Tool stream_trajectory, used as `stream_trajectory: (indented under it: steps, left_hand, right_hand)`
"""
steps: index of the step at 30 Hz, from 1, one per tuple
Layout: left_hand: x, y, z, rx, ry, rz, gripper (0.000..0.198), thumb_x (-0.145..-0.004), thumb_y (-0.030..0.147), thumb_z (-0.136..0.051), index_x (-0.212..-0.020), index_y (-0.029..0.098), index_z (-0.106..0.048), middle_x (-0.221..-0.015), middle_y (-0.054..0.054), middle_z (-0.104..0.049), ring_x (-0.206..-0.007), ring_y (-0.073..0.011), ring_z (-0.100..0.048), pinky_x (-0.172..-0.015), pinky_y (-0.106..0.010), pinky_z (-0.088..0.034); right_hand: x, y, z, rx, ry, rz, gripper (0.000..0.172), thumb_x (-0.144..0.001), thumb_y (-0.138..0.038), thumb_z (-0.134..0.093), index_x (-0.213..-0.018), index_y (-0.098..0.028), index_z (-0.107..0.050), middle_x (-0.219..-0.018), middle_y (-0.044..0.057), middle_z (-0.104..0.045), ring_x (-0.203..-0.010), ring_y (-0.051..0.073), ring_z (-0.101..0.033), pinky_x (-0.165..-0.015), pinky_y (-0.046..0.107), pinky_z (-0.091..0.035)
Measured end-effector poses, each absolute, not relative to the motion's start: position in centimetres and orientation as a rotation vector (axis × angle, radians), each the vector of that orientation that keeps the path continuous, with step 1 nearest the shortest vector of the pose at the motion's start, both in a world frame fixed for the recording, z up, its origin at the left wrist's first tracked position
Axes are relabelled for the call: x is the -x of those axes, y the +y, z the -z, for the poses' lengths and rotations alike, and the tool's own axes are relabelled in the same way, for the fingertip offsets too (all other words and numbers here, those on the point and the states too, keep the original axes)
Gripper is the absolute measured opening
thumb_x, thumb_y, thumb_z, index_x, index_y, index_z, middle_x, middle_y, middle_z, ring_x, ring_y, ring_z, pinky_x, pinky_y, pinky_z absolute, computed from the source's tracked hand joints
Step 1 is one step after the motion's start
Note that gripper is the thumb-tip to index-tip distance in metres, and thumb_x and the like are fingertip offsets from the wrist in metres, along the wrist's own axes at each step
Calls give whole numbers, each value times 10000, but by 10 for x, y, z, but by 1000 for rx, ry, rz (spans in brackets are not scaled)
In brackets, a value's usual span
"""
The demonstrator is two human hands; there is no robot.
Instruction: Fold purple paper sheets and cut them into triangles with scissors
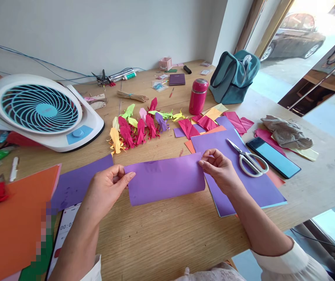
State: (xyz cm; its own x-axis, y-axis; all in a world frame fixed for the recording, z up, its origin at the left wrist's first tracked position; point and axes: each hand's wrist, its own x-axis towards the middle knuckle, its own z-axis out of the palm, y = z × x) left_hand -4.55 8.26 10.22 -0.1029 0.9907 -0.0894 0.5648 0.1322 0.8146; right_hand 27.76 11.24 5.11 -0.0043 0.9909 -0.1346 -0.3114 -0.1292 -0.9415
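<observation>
A strip of purple paper (167, 179) is stretched between my two hands, just above the wooden table. My left hand (109, 187) pinches its left end between thumb and fingers. At the upper right corner, my right hand (218, 168) grips it the same way. To the right, white-handled scissors (252, 163) lie on a stack of purple sheets (221, 187). Another purple sheet (79, 179) rests beyond my left forearm. Behind the strip sits a cluster of folded paper figures (140, 130) in red, yellow, green and purple.
A white fan (46, 111) stands at the left, with orange paper (15, 214) and a phone (64, 222) nearer me. Folded paper pieces (206, 123), a red flask (198, 96) and a teal bag (234, 80) are farther back. Another phone (274, 157) and a crumpled cloth (287, 130) lie right.
</observation>
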Motion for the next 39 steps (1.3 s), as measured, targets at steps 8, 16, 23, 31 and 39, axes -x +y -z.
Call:
stream_trajectory:
  steps: [8, 16, 23, 31, 39]
  left_hand:
    - [47, 82, -103, -1512, 1752, -813, 418, -792, 554, -693, -659, 206, -503, -639, 36, -484, -617, -127, -442, -590, -245, -370]
    - [47, 81, -105, -1514, 1788, -782, 441, -799, 579, -677, -669, 204, -484, -641, 46, -451, -629, -121, -409, -592, -247, -332]
    - [44, 80, -110, -1504, 1798, -765, 430, -778, 584, -677, -681, 201, -506, -644, 46, -483, -625, -119, -436, -596, -244, -353]
    - [43, 77, -113, -1503, 1790, -818, 406, -770, 550, -692, -674, 199, -512, -647, 54, -466, -609, -106, -418, -579, -245, -330]
    - [45, 77, -112, -1509, 1777, -838, 396, -781, 540, -701, -689, 200, -520, -661, 53, -479, -620, -105, -430, -588, -246, -339]
  right_hand:
    - [-280, 112, -48, 1094, -936, -1458, 357, -655, -416, -911, -764, -193, -654, -685, -42, -574, -610, 81, -464, -563, 223, -365]
    - [-280, 112, -46, 1076, -947, -1443, 348, -661, -421, -906, -711, -190, -651, -642, -40, -572, -592, 85, -451, -569, 236, -364]
    - [-278, 111, -47, 1088, -911, -1422, 350, -648, -407, -919, -679, -189, -647, -634, -33, -589, -595, 84, -468, -568, 228, -375]
    - [-276, 111, -47, 1084, -895, -1394, 353, -640, -403, -926, -673, -189, -648, -634, -24, -601, -598, 88, -481, -565, 229, -383]
    - [-275, 111, -45, 1069, -909, -1336, 353, -652, -399, -920, -663, -185, -640, -607, -32, -575, -578, 79, -443, -538, 221, -341]
